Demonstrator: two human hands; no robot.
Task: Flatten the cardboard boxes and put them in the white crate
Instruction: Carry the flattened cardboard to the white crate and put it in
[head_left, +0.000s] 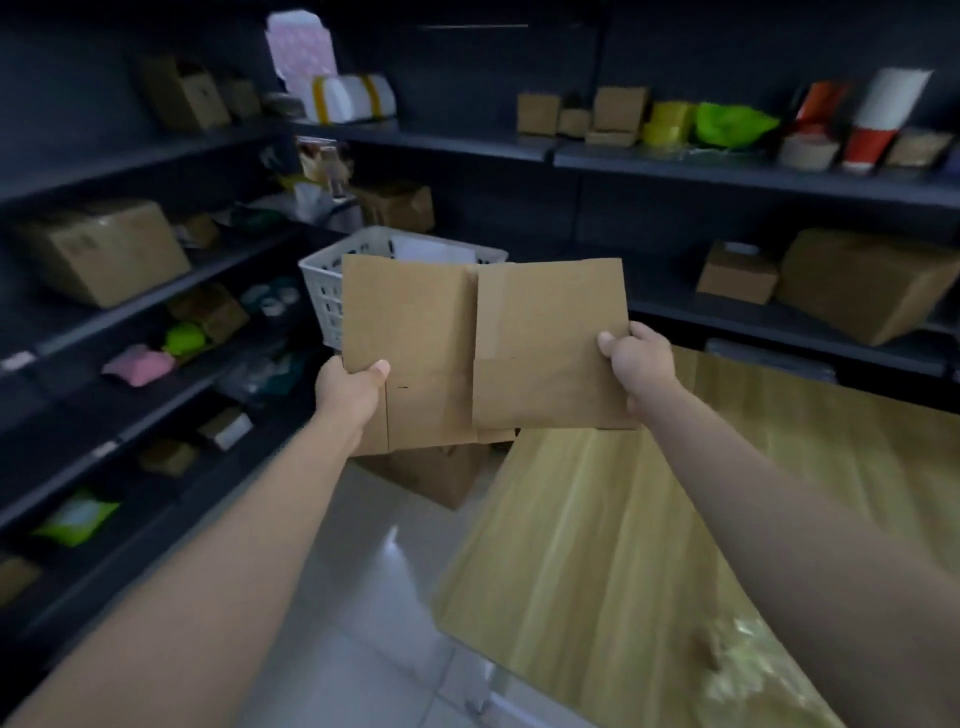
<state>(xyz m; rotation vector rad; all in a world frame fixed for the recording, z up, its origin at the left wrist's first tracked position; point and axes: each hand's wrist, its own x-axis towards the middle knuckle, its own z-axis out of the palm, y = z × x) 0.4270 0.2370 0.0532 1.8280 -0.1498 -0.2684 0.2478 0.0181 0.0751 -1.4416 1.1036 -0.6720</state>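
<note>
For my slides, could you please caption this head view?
Left hand and right hand hold a flattened cardboard box before the white crate.

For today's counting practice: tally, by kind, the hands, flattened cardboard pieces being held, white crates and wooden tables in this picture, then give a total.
Hands: 2 (left hand, right hand)
Held flattened cardboard: 1
White crate: 1
Wooden table: 1
Total: 5

Brown flattened cardboard box (483, 343); white slotted crate (324, 286); pale wood-grain table (649, 545); dark shelves (753, 179).
</note>
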